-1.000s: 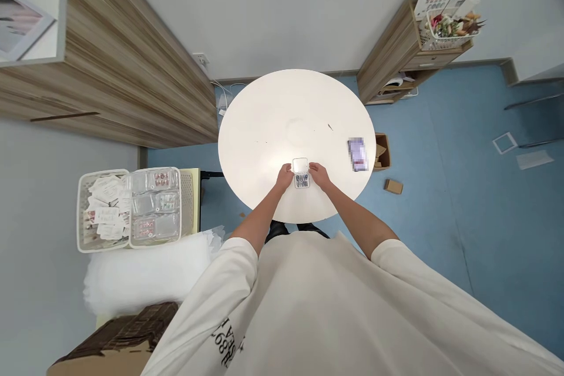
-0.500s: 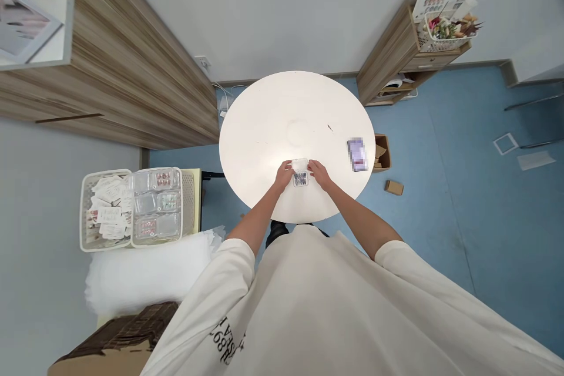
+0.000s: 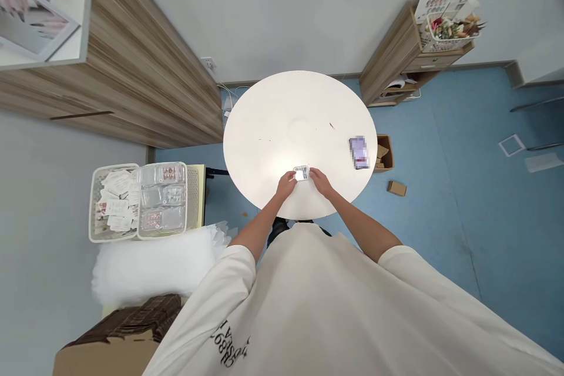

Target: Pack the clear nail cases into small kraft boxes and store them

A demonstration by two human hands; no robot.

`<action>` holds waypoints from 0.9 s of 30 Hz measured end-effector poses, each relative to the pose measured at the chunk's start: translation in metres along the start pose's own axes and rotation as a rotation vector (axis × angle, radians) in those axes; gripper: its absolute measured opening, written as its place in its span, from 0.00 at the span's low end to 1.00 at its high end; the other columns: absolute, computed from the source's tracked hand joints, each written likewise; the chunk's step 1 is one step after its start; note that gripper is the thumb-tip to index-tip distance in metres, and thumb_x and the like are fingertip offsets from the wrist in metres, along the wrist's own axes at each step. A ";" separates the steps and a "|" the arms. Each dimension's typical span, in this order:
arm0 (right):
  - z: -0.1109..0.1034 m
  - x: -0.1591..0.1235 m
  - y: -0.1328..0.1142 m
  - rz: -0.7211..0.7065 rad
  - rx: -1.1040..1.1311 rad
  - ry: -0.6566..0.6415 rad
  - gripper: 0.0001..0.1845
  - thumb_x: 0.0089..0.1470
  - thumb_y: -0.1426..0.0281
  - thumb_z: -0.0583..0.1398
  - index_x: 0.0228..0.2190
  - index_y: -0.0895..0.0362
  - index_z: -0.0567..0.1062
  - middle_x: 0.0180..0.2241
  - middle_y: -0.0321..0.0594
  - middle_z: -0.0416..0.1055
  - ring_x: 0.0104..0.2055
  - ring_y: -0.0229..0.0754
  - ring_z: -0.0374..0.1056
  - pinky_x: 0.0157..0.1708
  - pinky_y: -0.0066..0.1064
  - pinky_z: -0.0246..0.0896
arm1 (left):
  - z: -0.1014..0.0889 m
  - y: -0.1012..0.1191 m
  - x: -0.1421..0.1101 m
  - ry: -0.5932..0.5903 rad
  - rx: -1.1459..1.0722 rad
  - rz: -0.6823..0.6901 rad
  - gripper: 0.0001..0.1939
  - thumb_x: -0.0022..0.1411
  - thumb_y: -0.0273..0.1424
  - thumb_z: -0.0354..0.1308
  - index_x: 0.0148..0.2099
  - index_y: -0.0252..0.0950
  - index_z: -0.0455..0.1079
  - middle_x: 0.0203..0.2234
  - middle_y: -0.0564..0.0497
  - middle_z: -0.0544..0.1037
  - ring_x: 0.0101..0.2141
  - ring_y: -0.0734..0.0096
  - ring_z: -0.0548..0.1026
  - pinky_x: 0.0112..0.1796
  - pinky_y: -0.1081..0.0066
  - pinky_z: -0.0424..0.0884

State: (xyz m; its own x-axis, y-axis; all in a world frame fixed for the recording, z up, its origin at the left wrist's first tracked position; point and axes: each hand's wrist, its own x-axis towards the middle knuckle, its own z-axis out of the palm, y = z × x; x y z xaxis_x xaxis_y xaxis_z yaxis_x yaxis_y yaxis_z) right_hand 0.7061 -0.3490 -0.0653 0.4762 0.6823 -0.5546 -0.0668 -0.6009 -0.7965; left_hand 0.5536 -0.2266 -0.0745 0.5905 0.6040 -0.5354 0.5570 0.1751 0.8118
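Note:
A small clear plastic case [image 3: 302, 173] rests near the front of the round white table [image 3: 264, 106], its lid down over small dark pieces that I cannot make out well. Light glares off the left part of the lid. My left hand [image 3: 286, 184] grips the case at its left side, fingers curled against the edge. On the opposite side my right hand [image 3: 321, 181] has its fingers closed on the right edge.
A purple pack [image 3: 359, 153], pixelated, lies on the table's right. Left of me, white baskets [image 3: 114, 202] hold paper cards and clear cases [image 3: 162, 197], beside a stack of white sheets [image 3: 154, 264]. A cardboard box [image 3: 385, 153] stands on the floor at right.
The case's lid, raised away from me half a second ago, has come down over the base. Both hands have stayed at its sides. The whole view has shifted slightly.

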 end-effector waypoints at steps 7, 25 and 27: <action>0.002 -0.021 0.021 -0.174 -0.738 -0.127 0.33 0.66 0.63 0.48 0.70 0.55 0.52 0.70 0.46 0.51 0.70 0.50 0.48 0.66 0.45 0.49 | 0.007 -0.016 -0.027 -0.148 0.634 0.199 0.36 0.64 0.28 0.51 0.73 0.34 0.49 0.72 0.40 0.49 0.71 0.52 0.48 0.66 0.53 0.53; 0.014 -0.033 0.022 -0.169 -1.225 -0.256 0.48 0.63 0.67 0.50 0.70 0.55 0.23 0.74 0.45 0.27 0.74 0.53 0.32 0.66 0.46 0.45 | 0.023 -0.030 -0.034 -0.209 1.070 0.096 0.49 0.62 0.26 0.51 0.76 0.40 0.26 0.74 0.41 0.37 0.71 0.48 0.42 0.65 0.46 0.47; 0.014 -0.033 0.023 -0.172 -1.233 -0.259 0.49 0.62 0.68 0.50 0.70 0.55 0.23 0.74 0.46 0.27 0.74 0.53 0.32 0.66 0.46 0.45 | 0.024 -0.032 -0.033 -0.203 1.091 0.104 0.49 0.61 0.25 0.51 0.76 0.40 0.26 0.74 0.42 0.38 0.71 0.48 0.42 0.66 0.46 0.47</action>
State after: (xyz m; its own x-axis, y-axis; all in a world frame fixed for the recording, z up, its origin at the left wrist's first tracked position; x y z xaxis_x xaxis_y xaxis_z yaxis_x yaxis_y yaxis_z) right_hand 0.6764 -0.3788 -0.0685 0.2041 0.7672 -0.6081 0.9015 -0.3894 -0.1888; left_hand 0.5309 -0.2706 -0.0883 0.6928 0.4203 -0.5860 0.6553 -0.7061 0.2683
